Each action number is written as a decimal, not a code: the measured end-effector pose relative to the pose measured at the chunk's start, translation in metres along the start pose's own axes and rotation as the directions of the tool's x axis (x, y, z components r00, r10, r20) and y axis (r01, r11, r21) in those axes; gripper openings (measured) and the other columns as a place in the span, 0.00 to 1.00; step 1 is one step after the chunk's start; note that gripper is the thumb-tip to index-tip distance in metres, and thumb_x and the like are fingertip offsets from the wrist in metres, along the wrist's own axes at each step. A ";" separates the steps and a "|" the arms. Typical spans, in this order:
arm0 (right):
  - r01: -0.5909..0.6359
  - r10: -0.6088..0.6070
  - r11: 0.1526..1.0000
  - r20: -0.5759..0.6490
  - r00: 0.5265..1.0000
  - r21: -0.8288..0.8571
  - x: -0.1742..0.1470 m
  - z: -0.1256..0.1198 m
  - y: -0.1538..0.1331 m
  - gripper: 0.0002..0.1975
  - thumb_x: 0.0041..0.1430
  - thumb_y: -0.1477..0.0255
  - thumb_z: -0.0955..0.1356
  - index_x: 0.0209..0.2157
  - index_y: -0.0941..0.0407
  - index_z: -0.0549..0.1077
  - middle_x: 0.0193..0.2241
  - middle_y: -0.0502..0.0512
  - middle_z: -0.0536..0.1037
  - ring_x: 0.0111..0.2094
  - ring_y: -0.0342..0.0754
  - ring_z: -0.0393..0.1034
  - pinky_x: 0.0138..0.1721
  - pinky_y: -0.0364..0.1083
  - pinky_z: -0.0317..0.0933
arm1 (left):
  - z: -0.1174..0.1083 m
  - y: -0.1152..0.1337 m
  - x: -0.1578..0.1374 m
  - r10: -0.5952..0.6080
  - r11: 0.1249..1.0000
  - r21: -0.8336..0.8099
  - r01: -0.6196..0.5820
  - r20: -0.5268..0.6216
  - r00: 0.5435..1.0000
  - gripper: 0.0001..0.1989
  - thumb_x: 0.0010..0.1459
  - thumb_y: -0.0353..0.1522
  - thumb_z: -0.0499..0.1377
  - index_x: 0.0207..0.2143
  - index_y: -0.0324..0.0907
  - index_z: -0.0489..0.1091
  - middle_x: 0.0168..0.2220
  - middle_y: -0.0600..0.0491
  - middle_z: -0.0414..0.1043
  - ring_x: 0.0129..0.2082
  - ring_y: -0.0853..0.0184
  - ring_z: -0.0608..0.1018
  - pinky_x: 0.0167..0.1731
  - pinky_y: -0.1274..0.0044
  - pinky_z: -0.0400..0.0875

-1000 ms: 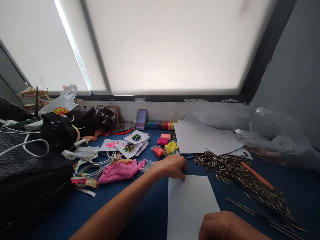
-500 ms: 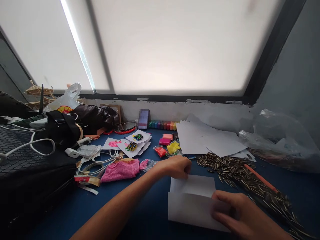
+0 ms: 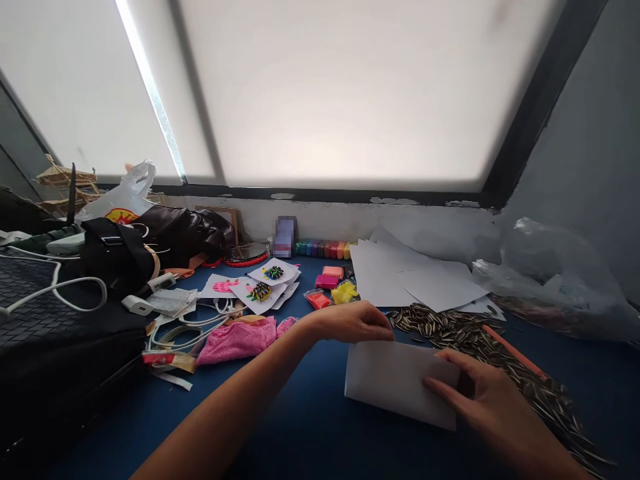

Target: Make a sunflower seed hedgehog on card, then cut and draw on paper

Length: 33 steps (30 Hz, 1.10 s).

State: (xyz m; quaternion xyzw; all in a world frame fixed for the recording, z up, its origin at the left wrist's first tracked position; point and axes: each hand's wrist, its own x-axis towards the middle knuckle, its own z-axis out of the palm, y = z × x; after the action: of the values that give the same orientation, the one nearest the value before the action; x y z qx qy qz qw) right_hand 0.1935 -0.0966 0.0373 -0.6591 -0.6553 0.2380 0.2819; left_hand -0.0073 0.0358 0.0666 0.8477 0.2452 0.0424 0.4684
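Observation:
A white sheet of paper [image 3: 400, 380], folded over, stands tilted above the blue tabletop in front of me. My right hand [image 3: 480, 387] pinches its right end, with the thumb on the near face and the other fingers at the upper edge and behind. My left hand [image 3: 357, 322] is at the far upper edge, its fingers curled down on the paper. The tips of the left fingers are hidden behind the sheet. Just beyond and right of the paper lies a long pile of striped sunflower seeds [image 3: 450, 330], with an orange stick [image 3: 515, 352] on it.
White paper sheets [image 3: 415, 273] lie at the back, beside a clear plastic bag [image 3: 555, 280]. Coloured clay packs [image 3: 327, 280], decorated cards [image 3: 260, 293] and a pink cloth [image 3: 237, 341] are left of centre. A black bag [image 3: 65, 373] and white cables [image 3: 55, 287] crowd the left.
The paper's near flap has come up and away from me, so the far part is now covered. My right hand has risen slightly with it; my left hand has shifted a little right.

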 end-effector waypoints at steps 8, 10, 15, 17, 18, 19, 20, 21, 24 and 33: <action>-0.001 -0.001 0.998 -0.034 0.999 -0.069 -0.003 0.001 -0.005 0.15 0.57 0.60 0.64 0.39 0.52 0.76 0.30 0.51 0.81 0.31 0.51 0.75 0.29 0.44 0.66 | 0.003 -0.007 0.003 0.000 0.998 -0.064 0.002 0.038 0.999 0.10 0.52 0.32 0.62 0.37 0.37 0.76 0.33 0.53 0.76 0.33 0.67 0.75 0.31 0.80 0.66; -0.029 0.024 0.999 -0.123 0.992 -0.042 -0.001 -0.001 -0.005 0.19 0.55 0.58 0.65 0.43 0.53 0.75 0.34 0.54 0.81 0.33 0.53 0.75 0.30 0.46 0.68 | 0.002 -0.008 0.004 -0.020 0.995 -0.095 0.019 -0.009 1.000 0.08 0.52 0.28 0.61 0.35 0.37 0.76 0.32 0.53 0.75 0.32 0.69 0.74 0.31 0.80 0.66; -0.095 0.139 0.981 -0.270 0.953 0.172 0.004 -0.009 -0.001 0.34 0.48 0.51 0.69 0.53 0.56 0.69 0.48 0.63 0.77 0.46 0.59 0.73 0.41 0.51 0.70 | -0.006 -0.011 0.001 0.001 0.971 -0.237 -0.025 -0.103 0.995 0.06 0.53 0.28 0.61 0.35 0.36 0.75 0.32 0.53 0.75 0.33 0.70 0.74 0.35 0.80 0.67; -0.150 0.193 0.951 -0.141 0.971 0.272 0.003 -0.011 0.000 0.32 0.49 0.50 0.69 0.51 0.55 0.71 0.47 0.61 0.78 0.46 0.60 0.73 0.41 0.50 0.70 | -0.007 -0.012 0.001 0.014 0.955 -0.292 -0.044 -0.105 0.994 0.06 0.52 0.29 0.62 0.35 0.37 0.75 0.33 0.53 0.75 0.34 0.70 0.74 0.37 0.79 0.67; -0.170 0.202 0.935 -0.074 0.977 0.311 0.003 -0.011 0.000 0.29 0.50 0.50 0.69 0.48 0.55 0.74 0.45 0.60 0.79 0.45 0.60 0.74 0.40 0.50 0.71 | -0.007 -0.012 0.001 0.014 0.949 -0.311 -0.045 -0.103 0.995 0.06 0.52 0.29 0.62 0.35 0.37 0.75 0.33 0.53 0.75 0.34 0.70 0.74 0.38 0.79 0.67; -0.179 0.200 0.922 -0.025 0.979 0.344 0.002 -0.011 -0.001 0.27 0.51 0.50 0.69 0.45 0.54 0.76 0.43 0.59 0.80 0.43 0.59 0.75 0.40 0.49 0.71 | -0.006 -0.013 0.002 0.011 0.944 -0.327 -0.042 -0.097 0.995 0.06 0.52 0.29 0.62 0.34 0.37 0.75 0.34 0.53 0.75 0.34 0.70 0.74 0.38 0.79 0.66; -0.179 0.191 0.910 0.005 0.982 0.374 0.001 -0.011 -0.002 0.24 0.51 0.50 0.69 0.42 0.54 0.77 0.41 0.58 0.81 0.41 0.58 0.76 0.38 0.49 0.71 | -0.005 -0.013 0.002 0.008 0.941 -0.337 -0.039 -0.093 0.996 0.07 0.52 0.29 0.63 0.34 0.37 0.75 0.33 0.53 0.75 0.34 0.70 0.74 0.39 0.78 0.66; -0.173 0.181 0.899 0.019 0.983 0.403 0.001 -0.011 -0.003 0.23 0.51 0.51 0.69 0.40 0.53 0.77 0.39 0.56 0.82 0.38 0.57 0.76 0.37 0.48 0.71 | -0.004 -0.013 0.003 0.004 0.937 -0.346 -0.034 -0.087 0.996 0.07 0.51 0.30 0.63 0.34 0.37 0.75 0.33 0.53 0.75 0.34 0.71 0.74 0.38 0.78 0.66; -0.151 0.166 0.879 0.006 0.986 0.453 0.000 -0.010 -0.006 0.20 0.50 0.52 0.69 0.35 0.53 0.77 0.33 0.54 0.82 0.33 0.54 0.75 0.33 0.47 0.70 | -0.002 -0.012 0.004 -0.002 0.929 -0.369 -0.019 -0.057 0.998 0.08 0.50 0.31 0.65 0.34 0.37 0.75 0.31 0.54 0.74 0.32 0.71 0.73 0.37 0.78 0.66; -0.146 0.141 0.895 0.043 0.989 0.422 -0.002 -0.003 -0.009 0.18 0.51 0.52 0.69 0.31 0.53 0.77 0.27 0.52 0.78 0.30 0.52 0.72 0.29 0.45 0.65 | 0.002 -0.007 0.004 -0.010 0.971 -0.240 0.000 -0.043 0.999 0.11 0.53 0.37 0.63 0.34 0.37 0.76 0.30 0.54 0.74 0.30 0.71 0.72 0.31 0.80 0.62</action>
State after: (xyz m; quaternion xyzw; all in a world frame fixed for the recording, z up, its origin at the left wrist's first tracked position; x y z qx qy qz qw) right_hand 0.1891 -0.0991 0.0451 -0.6270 -0.5393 0.3987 0.3964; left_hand -0.0059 0.0389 0.0590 0.7832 0.2507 0.0893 0.5620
